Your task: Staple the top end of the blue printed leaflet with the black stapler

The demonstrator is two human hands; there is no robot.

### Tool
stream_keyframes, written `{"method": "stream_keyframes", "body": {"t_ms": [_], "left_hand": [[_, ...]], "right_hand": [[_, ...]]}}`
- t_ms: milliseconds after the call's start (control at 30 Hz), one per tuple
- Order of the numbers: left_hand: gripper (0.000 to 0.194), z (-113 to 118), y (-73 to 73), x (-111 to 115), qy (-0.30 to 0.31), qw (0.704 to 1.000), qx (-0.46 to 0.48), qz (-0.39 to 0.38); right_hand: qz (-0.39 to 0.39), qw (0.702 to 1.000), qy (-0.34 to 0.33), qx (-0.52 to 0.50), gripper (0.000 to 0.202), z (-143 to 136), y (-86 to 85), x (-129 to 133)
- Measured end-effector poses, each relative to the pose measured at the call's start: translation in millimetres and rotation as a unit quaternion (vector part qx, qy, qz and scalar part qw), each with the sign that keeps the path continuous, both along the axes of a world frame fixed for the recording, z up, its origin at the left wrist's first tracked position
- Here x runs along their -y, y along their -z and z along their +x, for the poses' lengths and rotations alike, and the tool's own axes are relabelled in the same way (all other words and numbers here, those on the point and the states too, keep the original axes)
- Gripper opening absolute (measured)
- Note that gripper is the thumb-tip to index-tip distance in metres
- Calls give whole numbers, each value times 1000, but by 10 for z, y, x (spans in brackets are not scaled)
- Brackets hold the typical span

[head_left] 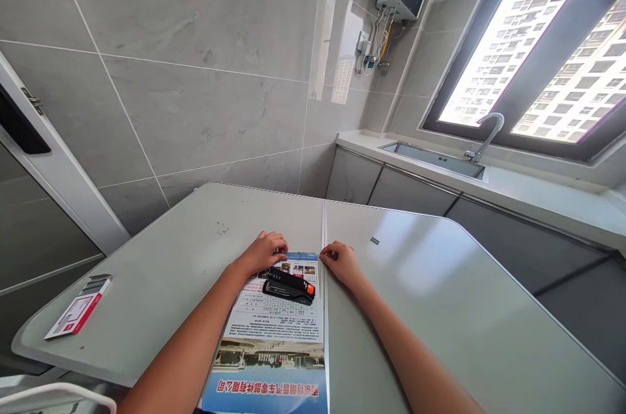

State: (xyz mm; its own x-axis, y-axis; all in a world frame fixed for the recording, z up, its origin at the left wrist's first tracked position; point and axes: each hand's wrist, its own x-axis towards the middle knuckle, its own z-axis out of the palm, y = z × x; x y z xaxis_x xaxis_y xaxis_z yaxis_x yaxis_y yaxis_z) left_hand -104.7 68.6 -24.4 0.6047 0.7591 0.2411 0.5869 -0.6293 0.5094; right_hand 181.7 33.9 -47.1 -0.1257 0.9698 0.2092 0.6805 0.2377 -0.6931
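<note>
A printed leaflet (274, 329), with text, a table and a building photo, lies upside down to me on the pale table. At its far left corner my left hand (267, 252) is closed, fingers curled and thumb against the paper. My right hand (341, 263) pinches at the far right corner, thumb and fingertips together. Between the hands, a little nearer to me, a black stapler (288, 286) with an orange button rests on the leaflet, untouched by the right hand. The left hand is close to the stapler's far end.
A short strip of staples (374, 240) lies right of the hands. Loose bits (222, 229), likely staples, lie at the far left. A red-and-white packet (78, 310) sits near the table's left edge. A seam (323, 225) splits the tabletop (420, 310). Beyond are a counter and sink (435, 160).
</note>
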Motion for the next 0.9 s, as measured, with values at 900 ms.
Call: {"method": "stream_keyframes", "body": {"t_ms": [900], "left_hand": [[6, 35, 3, -6, 13, 999, -27, 30]], "right_hand": [[17, 995, -66, -79, 22, -185, -19, 36]]}}
